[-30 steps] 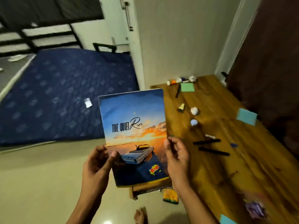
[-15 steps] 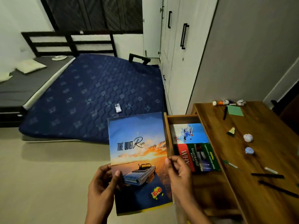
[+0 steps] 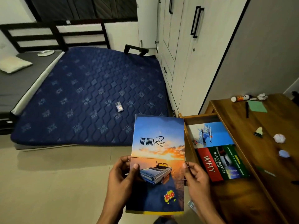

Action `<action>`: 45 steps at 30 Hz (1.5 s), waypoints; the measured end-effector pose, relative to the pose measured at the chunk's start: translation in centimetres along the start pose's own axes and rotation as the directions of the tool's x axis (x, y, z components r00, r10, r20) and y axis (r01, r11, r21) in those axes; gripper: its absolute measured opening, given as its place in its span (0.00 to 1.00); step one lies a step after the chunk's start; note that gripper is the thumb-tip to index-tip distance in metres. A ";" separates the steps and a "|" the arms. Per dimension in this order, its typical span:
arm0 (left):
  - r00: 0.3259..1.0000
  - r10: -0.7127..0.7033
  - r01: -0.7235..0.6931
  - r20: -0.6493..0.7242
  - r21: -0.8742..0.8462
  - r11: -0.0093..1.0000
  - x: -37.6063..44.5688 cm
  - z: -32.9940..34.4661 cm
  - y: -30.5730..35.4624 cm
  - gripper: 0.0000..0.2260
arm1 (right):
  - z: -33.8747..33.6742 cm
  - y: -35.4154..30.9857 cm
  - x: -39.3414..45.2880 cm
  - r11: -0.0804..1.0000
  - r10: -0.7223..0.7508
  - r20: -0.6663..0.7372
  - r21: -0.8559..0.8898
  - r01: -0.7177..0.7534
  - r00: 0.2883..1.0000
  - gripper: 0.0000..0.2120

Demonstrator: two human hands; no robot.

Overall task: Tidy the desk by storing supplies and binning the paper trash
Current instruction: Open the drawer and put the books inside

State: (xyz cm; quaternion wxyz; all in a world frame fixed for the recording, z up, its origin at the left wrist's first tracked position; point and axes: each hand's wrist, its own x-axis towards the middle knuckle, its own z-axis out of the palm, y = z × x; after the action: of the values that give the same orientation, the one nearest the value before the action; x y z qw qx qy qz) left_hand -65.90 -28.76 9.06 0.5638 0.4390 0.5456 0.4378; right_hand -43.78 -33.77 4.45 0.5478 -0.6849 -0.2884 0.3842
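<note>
Glossy card covers the notebook (image 3: 157, 160), a flat rectangle printed with a sunset, a pale car and "THE QUIET Ride", held upright over the floor just left of the open drawer (image 3: 186, 131). The left hand (image 3: 120, 178) grips its left edge, thumb across the cover and fingers curled behind; the right hand (image 3: 196, 177) pinches its right edge the same way. Inside the wooden drawer lie 2 flat books: a blue one (image 3: 212, 135) at the back, a red-and-green one (image 3: 221, 164) nearer. Right of the drawer, the grained wooden desk (image 3: 242, 126) carries a green paper square (image 3: 257, 106), a black pen (image 3: 247, 107), a glue tube (image 3: 241, 98) and 2 crumpled paper balls (image 3: 279, 138). Left of the drawer spreads a quilted blue mattress (image 3: 89, 94).
</note>
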 end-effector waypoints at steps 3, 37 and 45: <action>0.999 -0.017 0.015 0.050 0.050 0.999 4.5 1.1 0.7 0.09 | 0.9 -0.1 3.5 0.999 0.041 -0.045 0.037 -0.040 0.998 0.02; 0.189 -0.424 -0.836 0.886 0.372 0.404 43.3 37.2 -3.9 0.07 | 0.2 4.4 24.1 0.703 0.708 -0.651 0.613 -0.361 0.272 0.10; 0.104 -0.516 -0.929 0.850 0.268 0.256 42.6 41.5 -6.0 0.09 | -2.6 6.3 27.7 0.772 0.577 -0.775 0.411 -0.485 0.260 0.06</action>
State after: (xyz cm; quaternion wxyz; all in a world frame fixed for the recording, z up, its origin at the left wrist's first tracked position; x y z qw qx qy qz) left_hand -23.37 10.57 -5.77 0.2690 0.9260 0.0571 -0.2585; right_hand -26.80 -14.04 -7.24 0.4827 -0.8098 0.2963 0.1532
